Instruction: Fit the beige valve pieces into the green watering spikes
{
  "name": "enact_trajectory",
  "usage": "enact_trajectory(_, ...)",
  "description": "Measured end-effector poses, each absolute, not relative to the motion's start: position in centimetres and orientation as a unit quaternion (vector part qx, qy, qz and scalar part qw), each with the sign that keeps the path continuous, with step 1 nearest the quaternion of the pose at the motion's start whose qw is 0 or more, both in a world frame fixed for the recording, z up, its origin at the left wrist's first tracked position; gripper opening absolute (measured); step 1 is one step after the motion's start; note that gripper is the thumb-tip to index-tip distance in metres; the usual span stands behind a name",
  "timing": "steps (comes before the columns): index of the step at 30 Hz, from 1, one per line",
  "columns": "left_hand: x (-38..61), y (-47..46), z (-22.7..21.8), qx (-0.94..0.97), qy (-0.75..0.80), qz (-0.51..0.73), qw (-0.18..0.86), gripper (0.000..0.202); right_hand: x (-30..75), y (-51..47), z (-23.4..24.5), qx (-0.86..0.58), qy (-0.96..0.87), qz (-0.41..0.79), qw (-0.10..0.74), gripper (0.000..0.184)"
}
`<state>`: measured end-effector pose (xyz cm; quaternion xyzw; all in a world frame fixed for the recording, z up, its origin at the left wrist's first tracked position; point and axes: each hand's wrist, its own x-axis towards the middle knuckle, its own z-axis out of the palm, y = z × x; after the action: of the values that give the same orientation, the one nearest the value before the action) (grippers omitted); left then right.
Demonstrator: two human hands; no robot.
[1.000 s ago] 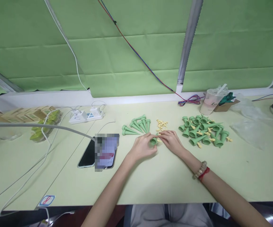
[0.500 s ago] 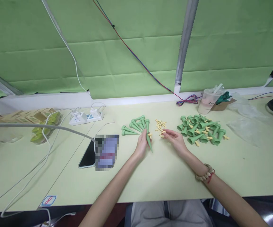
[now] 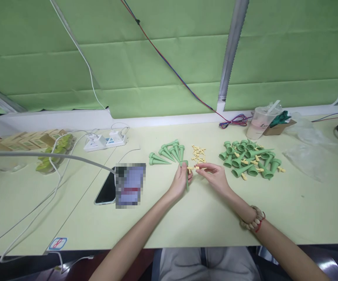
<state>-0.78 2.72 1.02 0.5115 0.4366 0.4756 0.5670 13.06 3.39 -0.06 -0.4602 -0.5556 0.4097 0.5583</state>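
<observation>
My left hand [image 3: 178, 184] is closed around a green plastic watering spike [image 3: 187, 185], its narrow tip pointing down toward me. A small yellow valve [image 3: 189, 168] sticks out from the spike's side. My right hand [image 3: 216, 178] pinches another small yellow piece [image 3: 197, 168] and holds it up against that valve; whether the two are joined I cannot tell. Just beyond my hands lies a heap of little yellow pieces [image 3: 198, 152]. Several green spikes [image 3: 159, 160] are fanned out beyond my left hand. Right of my right hand is a pile of green spikes with yellow valves [image 3: 246, 159].
Two phones lie left of my arm, one black-screened [image 3: 106, 191], the other blurred [image 3: 130, 185]. Behind them is a power strip [image 3: 106, 143] with white cables. A drink cup [image 3: 256, 124], a small cardboard box [image 3: 280, 128] and clear plastic bags [image 3: 303, 162] are at the back right.
My right hand has moved left, bringing its yellow piece to the valve on the spike. The spike in my left hand has turned slightly, and the whole view has shifted a little.
</observation>
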Motion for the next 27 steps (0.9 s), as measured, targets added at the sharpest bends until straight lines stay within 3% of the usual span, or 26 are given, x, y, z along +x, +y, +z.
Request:
enact_trajectory(7, -1.8, 3.0, -0.4, 0.662, 0.467, 0.418, 0.412, 0.027, 12.7, 2.6, 0.5, -0.464, -0.606, 0.350, 0.543, 0.019)
enact_trajectory(11, -2.3, 2.9, -0.1, 0.723, 0.492, 0.342, 0.344, 0.017, 12.7, 2.2, 0.7, -0.457, -0.650, 0.345, 0.500, 0.032)
enact_trajectory(16, -1.9, 2.5, 0.0, 0.746, 0.454, 0.333, 0.356, 0.013, 12.5, 2.2, -0.1, -0.440, -0.631, 0.460, 0.443, 0.059)
enact_trajectory(18, -1.7, 2.7, -0.3, 0.724, 0.465, 0.353, 0.367, 0.015, 12.7, 2.4, -0.2, -0.438, -0.634, 0.470, 0.430, 0.059)
enact_trajectory(23, -1.9, 3.2, -0.6, 0.691, 0.502, 0.379, 0.355, 0.022, 13.4, 2.6, 0.6, -0.446, -0.672, 0.413, 0.424, 0.035)
enact_trajectory(27, -2.1, 3.0, -0.5, 0.719, 0.508, 0.341, 0.329, 0.020, 13.0, 2.6, 0.3, -0.414, -0.658, 0.481, 0.404, 0.051)
